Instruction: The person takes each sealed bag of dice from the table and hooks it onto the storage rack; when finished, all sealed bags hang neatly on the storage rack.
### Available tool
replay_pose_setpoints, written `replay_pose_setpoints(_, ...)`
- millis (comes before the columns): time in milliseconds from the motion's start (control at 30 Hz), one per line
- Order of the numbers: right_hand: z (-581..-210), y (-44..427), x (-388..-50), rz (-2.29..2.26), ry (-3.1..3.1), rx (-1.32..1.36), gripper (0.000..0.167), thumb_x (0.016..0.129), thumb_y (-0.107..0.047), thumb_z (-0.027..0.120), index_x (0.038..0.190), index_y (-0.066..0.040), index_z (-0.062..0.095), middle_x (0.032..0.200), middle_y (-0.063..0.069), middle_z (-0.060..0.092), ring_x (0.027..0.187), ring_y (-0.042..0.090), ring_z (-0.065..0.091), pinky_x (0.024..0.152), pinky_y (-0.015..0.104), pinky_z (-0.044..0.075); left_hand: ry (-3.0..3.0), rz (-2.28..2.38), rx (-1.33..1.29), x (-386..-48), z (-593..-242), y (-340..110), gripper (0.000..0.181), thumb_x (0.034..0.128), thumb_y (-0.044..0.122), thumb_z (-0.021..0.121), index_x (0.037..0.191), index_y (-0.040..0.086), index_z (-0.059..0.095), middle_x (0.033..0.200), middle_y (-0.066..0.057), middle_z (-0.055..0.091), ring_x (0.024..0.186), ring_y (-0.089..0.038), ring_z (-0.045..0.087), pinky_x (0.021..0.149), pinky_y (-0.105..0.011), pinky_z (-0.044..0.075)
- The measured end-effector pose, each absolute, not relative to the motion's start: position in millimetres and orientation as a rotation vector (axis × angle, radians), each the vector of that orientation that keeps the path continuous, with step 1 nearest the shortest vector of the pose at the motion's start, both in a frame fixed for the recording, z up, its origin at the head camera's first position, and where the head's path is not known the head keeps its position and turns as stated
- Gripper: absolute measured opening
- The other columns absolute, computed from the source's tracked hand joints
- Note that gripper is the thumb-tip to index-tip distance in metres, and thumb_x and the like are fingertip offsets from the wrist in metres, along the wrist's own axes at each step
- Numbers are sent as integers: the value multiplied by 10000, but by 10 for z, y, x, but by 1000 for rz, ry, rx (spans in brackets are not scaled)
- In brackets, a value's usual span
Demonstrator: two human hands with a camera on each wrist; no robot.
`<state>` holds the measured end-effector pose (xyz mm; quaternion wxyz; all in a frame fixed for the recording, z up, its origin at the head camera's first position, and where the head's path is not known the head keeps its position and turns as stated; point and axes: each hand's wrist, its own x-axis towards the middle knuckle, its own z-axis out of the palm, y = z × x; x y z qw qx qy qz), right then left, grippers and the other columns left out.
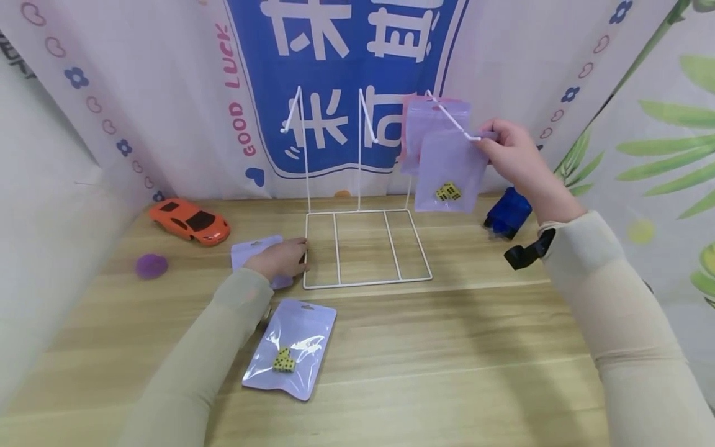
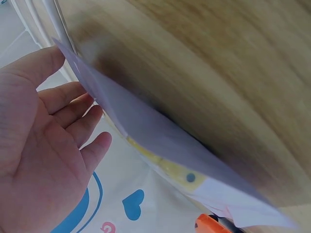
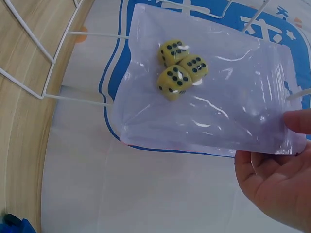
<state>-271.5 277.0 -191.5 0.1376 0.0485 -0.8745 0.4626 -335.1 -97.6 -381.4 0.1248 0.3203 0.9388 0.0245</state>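
In the head view my right hand [image 1: 511, 149] pinches the top edge of a pale purple zip bag [image 1: 447, 161] at the tip of the rack's right prong. Its thumb lies on the front of the bag, and yellow dice [image 3: 177, 68] show through the film. Farther back on the same prong hangs another purple bag [image 1: 416, 130]. My left hand [image 1: 282, 257] is low at the left side of the white wire rack [image 1: 368, 284]. Its loosely bent fingers [image 2: 77, 124] are at the edge of a purple bag [image 2: 146, 126], which is partly hidden under the hand in the head view.
Another purple bag [image 1: 296, 335] with yellow dice lies in front of the rack. An orange toy car [image 1: 190, 221] and a purple round thing [image 1: 151, 266] are at the left. A blue object [image 1: 509, 212] sits at the right, before the printed curtain [image 1: 195, 155].
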Motion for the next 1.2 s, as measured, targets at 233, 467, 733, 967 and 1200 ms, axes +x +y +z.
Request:
replay_pose_setpoints(233, -1920, 2708, -2941, 1305, -2488, 45, 103, 929, -127, 480, 935, -44, 540, 811, -21, 495, 740, 106, 464, 617, 195, 444, 2732, 66, 931, -3335, -3793, -964, 567, 893, 201, 579, 1288, -157, 387, 1368, -309, 334, 1252, -409, 343, 1066, -447, 261)
replay_pose_setpoints(467, -1911, 2683, -3123, 1285, -2499, -38, 93, 939, -141, 466, 950, -73, 527, 867, -2, 474, 778, 114, 431, 629, 214, 385, 2730, 76, 912, -3325, -3780, -972, 561, 896, 181, 575, 1299, -155, 376, 1381, -301, 322, 1270, -399, 319, 1073, -439, 250)
replay_pose_setpoints(733, -1911, 2661, -3297, 1253, -2488, -66, 132, 934, -160, 478, 976, -46, 530, 891, 4, 468, 789, 101, 425, 647, 212, 394, 2729, 82, 918, -3317, -3786, -978, 572, 893, 189, 574, 1304, -153, 370, 1382, -297, 322, 1272, -399, 318, 1077, -438, 243)
replay_pose_setpoints(967, -1921, 2618, -3401, 1244, -2477, -96, 149, 934, -149, 474, 993, -23, 528, 878, 1, 454, 748, 78, 422, 596, 156, 402, 2727, 97, 910, -3308, -3793, -988, 576, 900, 196, 565, 1313, -148, 360, 1388, -293, 316, 1278, -394, 310, 1079, -435, 238)
replay_pose_setpoints(1200, -1924, 2635, -3442, 1218, -2486, -99, 155, 936, -174, 480, 987, -37, 534, 903, -2, 470, 768, 76, 434, 622, 163, 419, 2736, 80, 879, -3318, -3798, -973, 576, 897, 203, 577, 1319, -129, 369, 1397, -281, 311, 1275, -390, 317, 1076, -435, 246)
